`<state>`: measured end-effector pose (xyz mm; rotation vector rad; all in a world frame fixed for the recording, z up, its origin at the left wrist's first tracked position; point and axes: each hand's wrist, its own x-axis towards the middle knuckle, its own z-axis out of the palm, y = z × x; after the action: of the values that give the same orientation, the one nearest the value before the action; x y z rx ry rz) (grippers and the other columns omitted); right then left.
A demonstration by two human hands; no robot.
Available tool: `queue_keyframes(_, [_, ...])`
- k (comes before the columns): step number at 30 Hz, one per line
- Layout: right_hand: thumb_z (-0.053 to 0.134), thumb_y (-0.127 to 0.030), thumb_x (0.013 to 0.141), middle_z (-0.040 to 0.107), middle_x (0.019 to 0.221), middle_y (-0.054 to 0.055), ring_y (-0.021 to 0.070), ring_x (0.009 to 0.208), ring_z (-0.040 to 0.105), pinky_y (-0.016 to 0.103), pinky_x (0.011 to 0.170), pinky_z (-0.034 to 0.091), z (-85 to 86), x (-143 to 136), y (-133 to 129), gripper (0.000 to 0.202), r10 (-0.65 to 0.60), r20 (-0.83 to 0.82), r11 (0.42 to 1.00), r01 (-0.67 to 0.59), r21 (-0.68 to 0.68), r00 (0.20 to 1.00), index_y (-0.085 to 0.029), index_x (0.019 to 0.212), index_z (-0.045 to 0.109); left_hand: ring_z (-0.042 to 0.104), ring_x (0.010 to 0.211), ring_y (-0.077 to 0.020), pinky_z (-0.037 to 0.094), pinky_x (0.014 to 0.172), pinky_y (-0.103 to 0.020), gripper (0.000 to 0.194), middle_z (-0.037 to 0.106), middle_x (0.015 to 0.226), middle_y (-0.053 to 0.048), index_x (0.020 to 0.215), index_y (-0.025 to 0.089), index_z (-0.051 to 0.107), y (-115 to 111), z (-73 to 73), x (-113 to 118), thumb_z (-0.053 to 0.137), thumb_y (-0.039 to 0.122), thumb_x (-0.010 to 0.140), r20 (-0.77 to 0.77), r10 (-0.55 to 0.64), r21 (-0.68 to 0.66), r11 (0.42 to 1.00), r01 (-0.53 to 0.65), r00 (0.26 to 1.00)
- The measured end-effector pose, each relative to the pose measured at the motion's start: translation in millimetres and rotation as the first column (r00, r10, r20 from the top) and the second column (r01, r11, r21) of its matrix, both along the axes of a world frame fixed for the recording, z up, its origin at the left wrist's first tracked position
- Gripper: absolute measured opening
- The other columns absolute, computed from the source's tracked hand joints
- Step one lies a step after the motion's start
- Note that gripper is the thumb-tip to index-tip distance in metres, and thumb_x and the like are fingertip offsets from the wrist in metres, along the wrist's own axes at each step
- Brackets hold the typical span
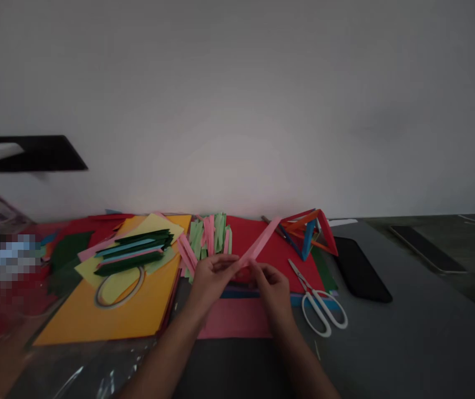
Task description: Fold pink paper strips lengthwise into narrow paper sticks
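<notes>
Your left hand (212, 274) and right hand (274, 285) were both pinched on the pink strip (264, 239), apparently mid-fold, and the next move likely called for even pressure.

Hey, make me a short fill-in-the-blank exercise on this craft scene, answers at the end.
1. The left hand and right hand hold a strip coloured ____.
2. The scissors have handles coloured ____.
3. A black rectangular object lies to the ____ of the scissors.

Missing words: pink; white; right.
</notes>
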<state>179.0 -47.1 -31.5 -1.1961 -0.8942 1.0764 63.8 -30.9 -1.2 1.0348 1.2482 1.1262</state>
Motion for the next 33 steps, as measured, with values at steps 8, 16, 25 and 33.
queue_keyframes(8, [0.062,-0.036,0.064,0.053,0.053,-0.002,0.0088,0.049,0.044,0.020,0.047,0.034,-0.3,-0.8,-0.8,0.023,0.006,-0.042,0.999,-0.005,0.041,0.999,-0.013,0.064,0.059,0.063,0.066,-0.0161,0.051,0.063,-0.025,0.022,0.067,0.074,-0.006,0.078,0.012,0.063,-1.4,5.1,2.4,0.066,0.025,0.060,-0.040,-0.003,0.070,0.998,0.006,0.999])
queue_keyframes(16, [0.061,-0.039,0.063,0.049,0.050,-0.003,0.0091,0.047,0.043,0.020,0.047,0.034,2.6,-0.2,-1.3,0.026,0.048,-0.024,0.998,-0.047,0.052,0.999,-0.014,0.061,0.056,0.062,0.070,-0.0159,0.050,0.067,-0.025,0.022,0.066,0.073,-0.006,0.076,0.012,0.061,0.7,1.3,-0.1,0.067,0.024,0.059,-0.028,-0.027,0.112,0.993,0.030,0.999])
queue_keyframes(25, [0.058,-0.042,0.066,0.050,0.051,-0.002,0.0097,0.049,0.044,0.021,0.048,0.035,-1.4,-1.8,-0.1,0.028,0.079,0.009,0.996,-0.079,0.035,0.997,-0.014,0.063,0.059,0.062,0.065,-0.0159,0.051,0.064,-0.025,0.023,0.066,0.068,-0.005,0.071,0.012,0.062,0.7,2.8,-0.7,0.071,0.024,0.053,-0.030,0.050,0.112,0.993,-0.047,0.998])
queue_keyframes(33, [0.056,-0.043,0.068,0.048,0.052,-0.003,0.0090,0.050,0.041,0.020,0.047,0.034,0.1,-4.5,-2.0,0.029,0.058,0.021,0.997,-0.059,0.045,0.998,-0.015,0.063,0.055,0.061,0.067,-0.0153,0.050,0.064,-0.024,0.025,0.066,0.071,-0.006,0.075,0.012,0.061,0.7,1.7,1.6,0.070,0.025,0.055,-0.054,0.015,0.123,0.992,-0.008,0.998])
